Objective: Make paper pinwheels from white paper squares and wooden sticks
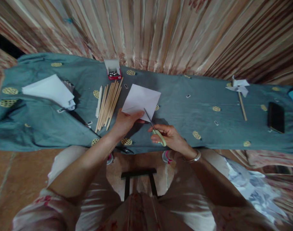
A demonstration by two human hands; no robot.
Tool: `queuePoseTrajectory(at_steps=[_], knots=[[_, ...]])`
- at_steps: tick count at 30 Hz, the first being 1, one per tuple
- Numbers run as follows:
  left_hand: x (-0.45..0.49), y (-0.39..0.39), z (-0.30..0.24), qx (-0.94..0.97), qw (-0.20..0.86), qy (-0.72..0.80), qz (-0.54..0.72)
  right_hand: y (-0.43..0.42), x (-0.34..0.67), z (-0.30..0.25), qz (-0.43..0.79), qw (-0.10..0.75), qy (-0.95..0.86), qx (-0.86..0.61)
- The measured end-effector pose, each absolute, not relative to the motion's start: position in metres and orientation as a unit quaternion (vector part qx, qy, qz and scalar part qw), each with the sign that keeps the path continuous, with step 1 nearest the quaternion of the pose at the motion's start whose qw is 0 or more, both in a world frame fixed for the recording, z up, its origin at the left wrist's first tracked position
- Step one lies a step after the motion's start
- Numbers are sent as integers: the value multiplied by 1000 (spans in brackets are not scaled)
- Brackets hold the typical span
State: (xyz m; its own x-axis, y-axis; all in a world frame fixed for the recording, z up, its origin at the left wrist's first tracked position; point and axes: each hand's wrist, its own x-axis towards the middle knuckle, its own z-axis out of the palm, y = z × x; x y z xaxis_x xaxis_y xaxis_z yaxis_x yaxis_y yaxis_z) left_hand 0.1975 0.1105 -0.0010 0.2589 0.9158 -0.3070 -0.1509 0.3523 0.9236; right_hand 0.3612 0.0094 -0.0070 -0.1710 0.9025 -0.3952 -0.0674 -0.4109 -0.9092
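A square white sheet of paper (140,98) is held above the cloth by my left hand (127,120), its thumb on top and fingers beneath the near edge. Faint crease lines show on the sheet. My right hand (169,136) grips a pair of scissors (159,136) by the light green handles. Their dark blades lie at the sheet's near right corner, pointing inward past my left fingertips. Whether the blades have cut into the paper I cannot tell.
A patterned green cloth (175,96) covers the table. Left of the sheet lie wooden sticks (109,104), a white candle-like stick (99,102), a small red box of metal pins (113,72) and stacked white paper (50,91). On the right are a paper pinwheel (240,86) and a dark phone (276,117).
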Motion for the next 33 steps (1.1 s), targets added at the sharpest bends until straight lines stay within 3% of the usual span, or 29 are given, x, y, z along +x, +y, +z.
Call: queuePoseTrajectory(at_steps=[33], knots=[[197, 109, -1, 414, 682, 459, 392, 11, 360, -5, 640, 379, -399, -536]])
